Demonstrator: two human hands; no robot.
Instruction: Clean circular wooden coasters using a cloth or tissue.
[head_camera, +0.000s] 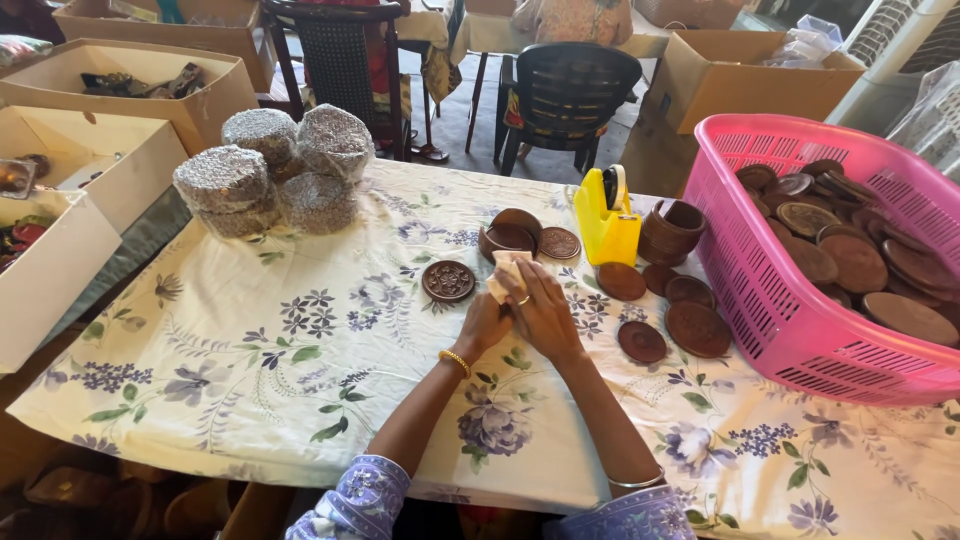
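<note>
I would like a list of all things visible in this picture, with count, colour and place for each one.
Tablecloth: one, cream with purple flowers, covering the table.
Wrapped bundles: four, silvery, far left on the cloth.
Tape dispenser: one, yellow, centre back.
Basket: one, pink, right side, full of brown discs.
Loose discs: several, brown, between dispenser and basket.
Carved disc: one, dark brown, left of the hands.
Cardboard boxes: several, tan and white, left and back.
Chairs: two, dark, behind the table.
Pale piece: one, cream, held by both hands.
Left hand: gold bangle.
Right hand: ring, silver bangle.
</note>
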